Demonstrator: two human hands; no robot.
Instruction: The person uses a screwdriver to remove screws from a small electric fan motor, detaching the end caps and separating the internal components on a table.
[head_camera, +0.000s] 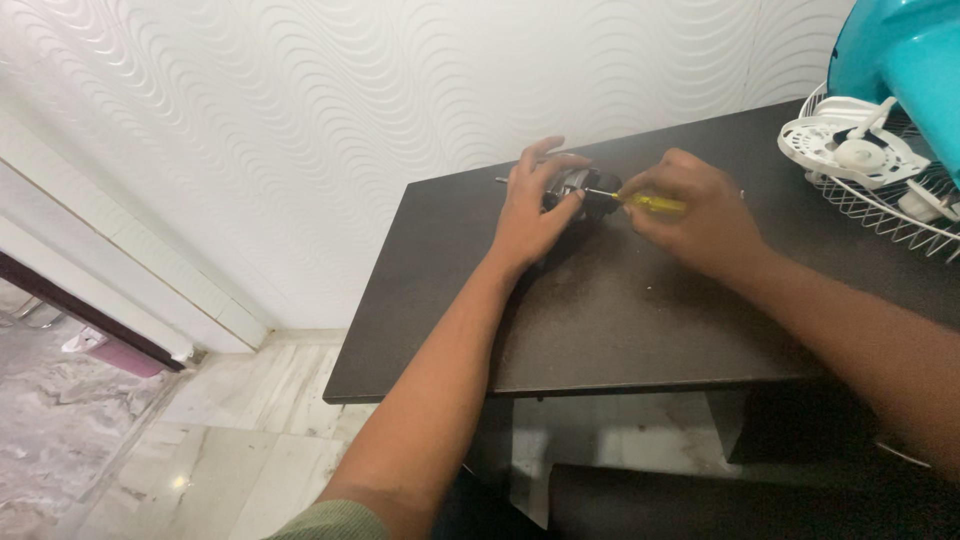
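Note:
On the dark brown table (600, 320) lies a small dark motor with metal parts (578, 190), close to the back wall. My left hand (535, 205) rests over it and grips it from the left. My right hand (695, 212) holds a screwdriver with a yellow handle (652, 203); its thin metal shaft points left into the motor. A short metal shaft sticks out of the motor on the far left side.
A white wire fan grille (880, 205) with white plastic fan parts (850, 145) sits at the table's right end, under a teal fan body (900, 60). A white wavy-patterned wall stands behind. Marble floor lies to the left below the table edge.

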